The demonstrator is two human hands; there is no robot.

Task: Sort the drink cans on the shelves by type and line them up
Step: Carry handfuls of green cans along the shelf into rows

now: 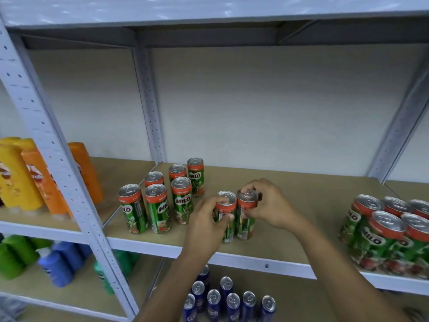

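Both hands busy — left hand grips one Milo can, right hand its neighbour can; six-can group at 9 o'clock on shelf.

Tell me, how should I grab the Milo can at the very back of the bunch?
Grip the rearmost Milo can around its upper body just below the rim, coming from the right. It stands upright, other Milo cans crowd its left and front, and the shelf on its right is bare.
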